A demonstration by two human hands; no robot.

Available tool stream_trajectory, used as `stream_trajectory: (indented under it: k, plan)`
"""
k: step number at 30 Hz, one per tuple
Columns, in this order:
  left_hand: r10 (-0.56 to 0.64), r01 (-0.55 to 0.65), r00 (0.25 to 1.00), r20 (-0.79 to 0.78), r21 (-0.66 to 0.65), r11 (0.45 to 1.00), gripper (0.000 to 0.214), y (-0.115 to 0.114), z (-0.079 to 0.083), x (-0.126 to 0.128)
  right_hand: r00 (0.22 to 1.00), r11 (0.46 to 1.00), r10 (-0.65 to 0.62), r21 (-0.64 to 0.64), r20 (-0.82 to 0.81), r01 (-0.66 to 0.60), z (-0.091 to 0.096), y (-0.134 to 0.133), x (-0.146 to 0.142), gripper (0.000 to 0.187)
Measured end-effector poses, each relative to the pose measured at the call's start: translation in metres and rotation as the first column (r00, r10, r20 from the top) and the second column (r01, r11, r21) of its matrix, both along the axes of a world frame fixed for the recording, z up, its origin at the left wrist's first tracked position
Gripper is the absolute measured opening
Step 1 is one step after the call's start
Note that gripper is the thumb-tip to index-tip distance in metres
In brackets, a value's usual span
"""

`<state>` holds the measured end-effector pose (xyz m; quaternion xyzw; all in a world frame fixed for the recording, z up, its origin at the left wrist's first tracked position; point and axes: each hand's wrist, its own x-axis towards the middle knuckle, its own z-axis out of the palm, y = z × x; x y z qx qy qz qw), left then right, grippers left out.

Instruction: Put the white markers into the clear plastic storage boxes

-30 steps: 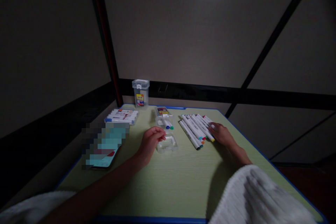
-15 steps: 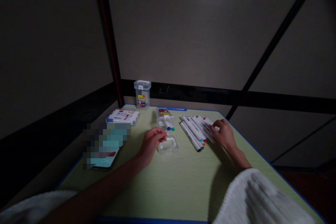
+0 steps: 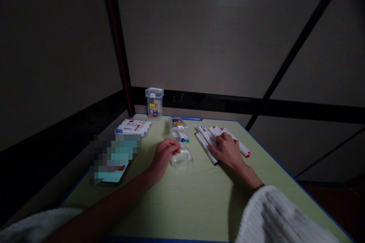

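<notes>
Head view: the left hand (image 3: 165, 156) is unmoved, fingers curled closed against the thumb, by the clear plastic lid (image 3: 185, 164). The right hand (image 3: 229, 152) has slid left onto the white markers (image 3: 209, 136), fingers bent over them, grip unclear, baring two pinkish-red ends. Right of the lid, these markers slant away leftward, coloured ends nearward. Beyond, a lying clear box (image 3: 172, 124) holds blue- and green-ended markers; farther, a lidded container (image 3: 154, 95) stands upright.

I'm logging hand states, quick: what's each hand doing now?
Left hand: partly curled by the clear plastic lid; grip cannot be told.
Right hand: over the white markers; whether it grips one cannot be told.
</notes>
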<state>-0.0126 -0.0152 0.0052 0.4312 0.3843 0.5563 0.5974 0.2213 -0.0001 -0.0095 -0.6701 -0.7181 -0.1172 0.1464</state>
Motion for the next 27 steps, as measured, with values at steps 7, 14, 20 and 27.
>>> stream_trajectory:
  k: [7,14,20,27]
  plan:
    - [0.0,0.0,1.0,0.007,0.005,1.0,0.008,-0.0003,0.0012,0.0007,0.998,1.0,-0.02,-0.01,0.051,0.021,0.0016,-0.0034,-0.0091,0.032]
    - [-0.004,0.004,1.0,0.008,-0.002,1.0,0.007,-0.0008,0.0013,0.0007,0.997,0.999,-0.034,0.009,0.066,0.034,-0.0002,-0.0033,-0.0104,0.029]
    - [-0.002,0.002,1.0,0.025,-0.003,1.0,0.007,0.0,0.0005,0.0004,1.0,1.0,-0.017,0.01,0.024,0.017,-0.0013,-0.0027,-0.0096,0.026]
    - [-0.011,0.011,1.0,0.006,-0.006,1.0,0.007,-0.0001,-0.0002,0.0004,0.987,0.987,-0.081,0.127,-0.141,0.1,0.0015,-0.0007,-0.0052,0.025]
